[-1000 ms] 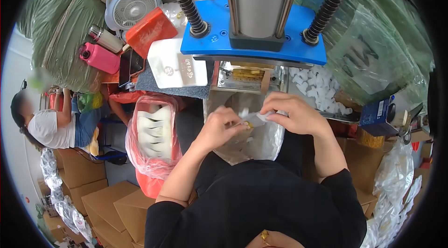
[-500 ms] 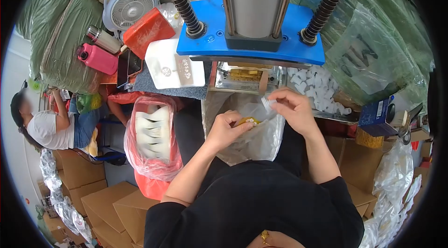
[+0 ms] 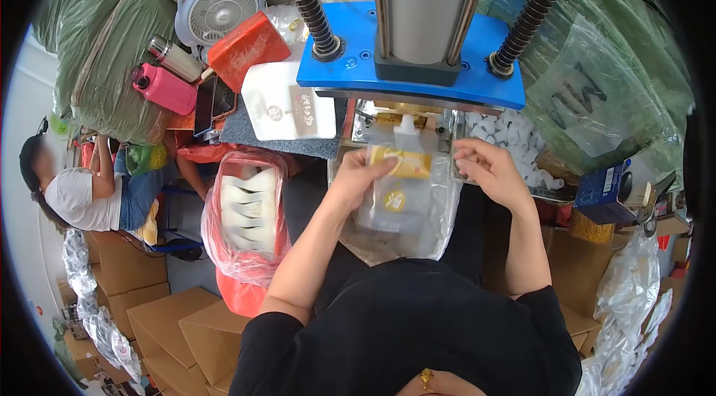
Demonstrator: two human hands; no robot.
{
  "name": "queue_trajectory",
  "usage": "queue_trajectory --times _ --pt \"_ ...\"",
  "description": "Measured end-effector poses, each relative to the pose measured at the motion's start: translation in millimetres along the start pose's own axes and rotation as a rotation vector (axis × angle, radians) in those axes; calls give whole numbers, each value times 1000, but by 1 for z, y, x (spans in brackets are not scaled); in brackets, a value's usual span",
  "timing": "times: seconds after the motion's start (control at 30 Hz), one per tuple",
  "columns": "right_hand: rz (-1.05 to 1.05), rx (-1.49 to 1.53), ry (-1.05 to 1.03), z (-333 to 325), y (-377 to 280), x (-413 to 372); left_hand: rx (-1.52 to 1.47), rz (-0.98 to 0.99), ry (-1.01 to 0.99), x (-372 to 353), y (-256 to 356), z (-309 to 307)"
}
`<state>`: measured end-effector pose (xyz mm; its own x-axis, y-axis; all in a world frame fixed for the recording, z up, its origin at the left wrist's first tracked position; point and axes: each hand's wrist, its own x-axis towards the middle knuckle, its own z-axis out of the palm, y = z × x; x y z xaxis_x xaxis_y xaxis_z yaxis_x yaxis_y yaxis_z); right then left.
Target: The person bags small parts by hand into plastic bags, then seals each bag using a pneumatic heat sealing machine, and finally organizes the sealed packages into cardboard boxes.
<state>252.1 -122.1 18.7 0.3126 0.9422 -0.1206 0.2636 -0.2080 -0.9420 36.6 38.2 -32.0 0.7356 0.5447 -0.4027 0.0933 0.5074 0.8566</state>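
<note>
My left hand (image 3: 358, 176) pinches the upper left edge of a clear spout pouch (image 3: 384, 206) with a gold printed band and a round gold mark. A white spout (image 3: 406, 130) stands at the pouch's top, slightly blurred. My right hand (image 3: 488, 172) is just right of the pouch, beside the tray of white spouts (image 3: 507, 131); its fingers are loosely bent and apart, with nothing seen between them. Behind the pouch, a metal fixture (image 3: 365, 124) with brass-coloured parts sits under the blue press plate (image 3: 418, 86).
A white printed pouch (image 3: 287, 109) lies on grey cloth at the left. Below it, a red plastic bag (image 3: 280, 247) holds stacked pale pouches (image 3: 248, 209). Press columns (image 3: 306, 4) rise in front. A seated person (image 3: 82, 195) is at far left; cardboard boxes (image 3: 164, 321) stand behind.
The white spout, earlier in my right hand, now stands at the pouch's top. My left hand has raised the pouch and shows it flat. My right hand has moved right, away from the spout.
</note>
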Motion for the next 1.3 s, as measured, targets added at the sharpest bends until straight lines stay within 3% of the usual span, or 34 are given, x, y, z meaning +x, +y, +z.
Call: queue_trajectory --times 0.2,0.27,0.3,0.37,0.43,0.47,0.53,0.57,0.6,0.67,0.7,0.77,0.83,0.93,1.03,1.1,1.17,1.3 --pt "-12 -178 35 -23 -13 -18 -197 -24 73 28 5 4" --pt "-51 -644 311 -16 -11 -16 -210 1 70 31 1 4" --pt "-194 -790 340 -12 24 -10 -225 20 63 30 -1 4" --pt "-21 -763 301 -1 43 -2 -204 29 67 30 6 2" --pt "-36 -774 295 0 44 0 259 -6 137 23 15 -6" --pt "-59 -680 345 0 39 0 443 92 146 18 21 -18" --pt "-75 -587 386 -5 22 -3 777 706 577 3 37 -33" --pt "-77 -584 384 -6 25 -3 1267 887 772 -9 47 -53" --pt "-76 -650 320 -11 31 -5 1297 883 832 -20 51 -63" --pt "-70 -714 255 -15 40 -5 1586 653 623 -24 5 -100" --pt "-96 -619 308 -14 45 -5 1537 755 575 -33 -2 -102" --pt "-111 -516 366 -8 41 -1 1446 824 578 -35 7 -109" --pt "-162 -227 378 -2 27 1 1370 846 579 -26 16 -110" --pt "-66 -29 220 2 14 -6 1238 881 547 -18 25 -104" --pt "114 439 23 20 8 -17 1106 839 557 -41 24 -54" --pt "158 419 32 28 -15 -15 1048 796 379 -50 18 -27" --pt "-96 -101 -119 24 -44 -5 936 640 179 -57 18 -6" --pt "-263 -93 -120 39 -48 1 540 255 -66 -66 8 6"
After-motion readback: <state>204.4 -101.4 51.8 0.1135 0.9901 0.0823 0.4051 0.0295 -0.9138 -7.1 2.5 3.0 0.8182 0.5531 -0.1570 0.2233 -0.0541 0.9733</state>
